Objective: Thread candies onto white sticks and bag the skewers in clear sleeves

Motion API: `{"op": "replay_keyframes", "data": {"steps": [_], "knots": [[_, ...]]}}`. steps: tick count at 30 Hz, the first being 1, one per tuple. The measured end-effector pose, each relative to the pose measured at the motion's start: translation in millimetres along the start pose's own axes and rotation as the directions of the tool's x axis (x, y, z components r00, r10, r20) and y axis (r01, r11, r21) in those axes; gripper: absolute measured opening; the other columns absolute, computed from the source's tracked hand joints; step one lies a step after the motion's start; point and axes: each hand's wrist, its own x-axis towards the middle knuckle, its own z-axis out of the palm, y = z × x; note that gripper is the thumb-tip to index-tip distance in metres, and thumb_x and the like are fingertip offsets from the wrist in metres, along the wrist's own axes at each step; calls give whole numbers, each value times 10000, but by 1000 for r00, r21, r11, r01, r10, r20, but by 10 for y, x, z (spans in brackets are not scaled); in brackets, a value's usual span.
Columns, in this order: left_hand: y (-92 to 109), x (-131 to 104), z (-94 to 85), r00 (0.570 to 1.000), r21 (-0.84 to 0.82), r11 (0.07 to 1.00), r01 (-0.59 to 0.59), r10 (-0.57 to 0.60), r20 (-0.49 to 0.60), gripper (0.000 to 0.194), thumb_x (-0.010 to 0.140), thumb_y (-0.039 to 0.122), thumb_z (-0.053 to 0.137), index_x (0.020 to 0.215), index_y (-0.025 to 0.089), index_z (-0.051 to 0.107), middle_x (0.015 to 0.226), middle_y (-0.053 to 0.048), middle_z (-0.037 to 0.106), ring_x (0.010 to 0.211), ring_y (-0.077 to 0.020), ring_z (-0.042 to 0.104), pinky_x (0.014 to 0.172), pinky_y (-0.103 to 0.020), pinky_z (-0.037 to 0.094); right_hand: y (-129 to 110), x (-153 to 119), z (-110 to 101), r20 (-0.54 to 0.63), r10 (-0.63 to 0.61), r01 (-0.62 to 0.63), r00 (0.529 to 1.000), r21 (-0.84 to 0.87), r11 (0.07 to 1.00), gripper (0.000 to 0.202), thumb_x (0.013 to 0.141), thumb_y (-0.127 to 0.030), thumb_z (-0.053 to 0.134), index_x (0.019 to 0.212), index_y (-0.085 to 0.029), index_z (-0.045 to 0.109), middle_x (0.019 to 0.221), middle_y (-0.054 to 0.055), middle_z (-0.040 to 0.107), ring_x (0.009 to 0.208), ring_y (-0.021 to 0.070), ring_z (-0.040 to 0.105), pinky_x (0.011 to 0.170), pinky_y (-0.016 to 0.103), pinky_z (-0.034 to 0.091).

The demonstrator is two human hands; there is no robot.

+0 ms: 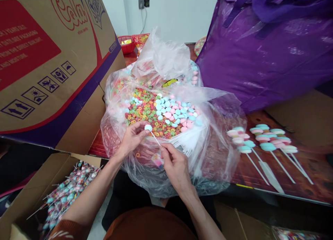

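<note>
Between the thumb and fingers of my left hand [132,137] is a pale blue and white candy [148,127]. A thin white stick [156,139] runs from that candy down to my right hand [175,165], whose thumb and fingers pinch its lower end. Both hands are over a clear plastic bag [114,129] spread open on the table. Inside it lie small coloured ring candies [142,109], pink and blue round candies [179,111] and a bunch of white sticks [191,139].
Several stacked candy skewers [269,139] lie on the table at right, below a purple bag [260,52]. A large cardboard box [59,69] stands at left. Below it, an open carton [31,195] holds many candies on sticks. A red basket [127,47] stands behind.
</note>
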Motion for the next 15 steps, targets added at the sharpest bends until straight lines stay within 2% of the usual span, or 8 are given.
{"op": "replay_keyframes", "data": {"steps": [6, 12, 15], "knots": [[-37, -75, 42, 999, 28, 998, -51, 51, -16, 284, 708, 261, 754, 971, 165, 705, 895, -41, 734, 832, -170, 663, 809, -298, 526, -53, 16, 20, 11, -31, 31, 999, -60, 998, 285, 967, -265, 439, 915, -179, 706, 714, 14, 667, 626, 143, 566, 625, 238, 434], [-91, -221, 32, 984, 257, 959, -119, 148, -97, 224, 777, 286, 682, 967, 181, 741, 947, -61, 721, 881, -191, 650, 831, -318, 518, -147, 8, 62, 50, -18, 23, 999, -105, 994, 297, 947, -243, 426, 897, -186, 713, 691, 29, 675, 604, 162, 573, 613, 257, 439], [-133, -305, 38, 982, 247, 963, -110, 144, -124, 225, 804, 286, 669, 989, 185, 749, 957, -67, 724, 894, -197, 654, 842, -327, 521, -163, -17, 119, 46, -21, 25, 999, -89, 996, 299, 946, -243, 406, 912, -185, 698, 663, 21, 641, 572, 158, 542, 585, 259, 426]]}}
